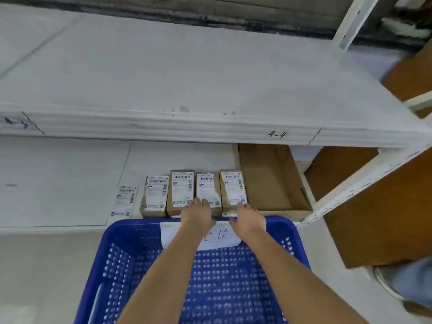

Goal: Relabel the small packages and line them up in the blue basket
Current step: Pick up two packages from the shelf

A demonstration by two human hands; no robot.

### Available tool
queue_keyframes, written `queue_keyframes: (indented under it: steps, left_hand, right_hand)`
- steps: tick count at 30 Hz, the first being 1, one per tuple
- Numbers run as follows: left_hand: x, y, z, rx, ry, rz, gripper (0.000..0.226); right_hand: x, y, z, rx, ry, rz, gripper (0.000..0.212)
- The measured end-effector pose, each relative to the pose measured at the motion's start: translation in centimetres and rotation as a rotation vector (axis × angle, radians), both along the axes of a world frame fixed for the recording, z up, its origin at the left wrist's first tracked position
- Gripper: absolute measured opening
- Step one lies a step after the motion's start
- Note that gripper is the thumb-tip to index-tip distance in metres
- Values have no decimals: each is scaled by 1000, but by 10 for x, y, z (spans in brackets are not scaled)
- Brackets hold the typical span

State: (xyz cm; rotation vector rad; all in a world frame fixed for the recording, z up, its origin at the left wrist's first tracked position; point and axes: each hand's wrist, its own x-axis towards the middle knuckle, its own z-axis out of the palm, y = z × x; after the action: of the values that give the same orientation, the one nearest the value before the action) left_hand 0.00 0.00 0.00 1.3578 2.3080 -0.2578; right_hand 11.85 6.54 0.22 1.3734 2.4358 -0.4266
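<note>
Reaching over the blue basket (117, 253), left hand (197, 215) and right hand (249, 219) lie loosely open on four small packages (182, 192) rowed at the shelf's front edge. Probably light, stiff; grip the long sides.

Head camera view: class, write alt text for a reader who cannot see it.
Two bare hands, left hand and right hand, reach over an empty blue perforated plastic basket to touch four small brown labelled packages in a row on a white shelf; a loose label lies beside them.
</note>
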Motion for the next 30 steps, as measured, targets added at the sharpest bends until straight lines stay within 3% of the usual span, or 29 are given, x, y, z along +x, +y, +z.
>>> queue_keyframes:
  steps: [11,17,23,30]
  left_hand:
    - [-9,48,-50,31,255,51,51]
    - [-4,58,-66,109,233,149,63]
    - [3,59,-66,71,229,147,41]
    - [11,49,-67,97,169,199,41]
  right_hand:
    - [-31,42,-49,187,92,-21,50]
    - [-34,48,-72,272,17,36,58]
    - [-30,56,-76,220,16,5,66]
    - [-26,55,-79,169,87,-58,74]
